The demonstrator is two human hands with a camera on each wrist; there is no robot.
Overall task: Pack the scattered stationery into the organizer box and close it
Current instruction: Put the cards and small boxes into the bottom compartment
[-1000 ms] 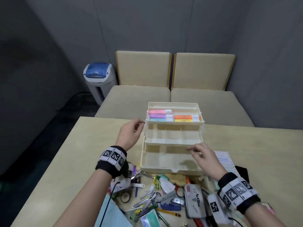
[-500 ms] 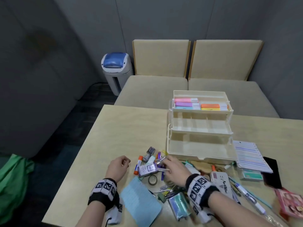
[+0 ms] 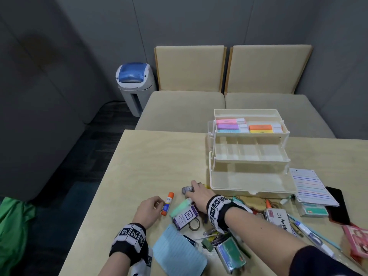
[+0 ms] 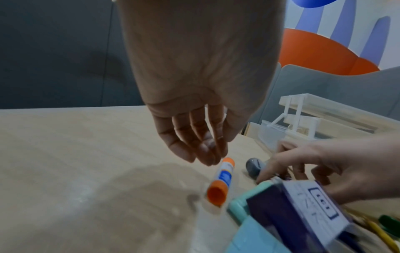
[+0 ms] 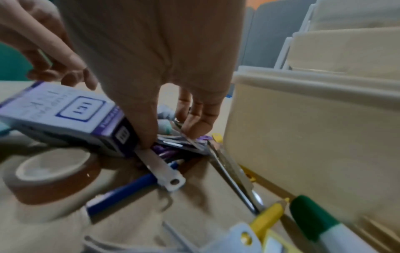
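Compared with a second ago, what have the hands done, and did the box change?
Both hands left the organizer box and dropped to the pile. The left hand now hovers by the glue stick, holding nothing; the right hand digs its fingers into the clips beside the ink box. The box stays open, highlighters in its top tray.

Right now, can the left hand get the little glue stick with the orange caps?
Probably yes. The left hand hovers just above the orange-capped glue stick, fingers hanging loose and holding nothing. The stick lies alone on bare wooden table, with the purple ink box only beside it, so nothing blocks it.
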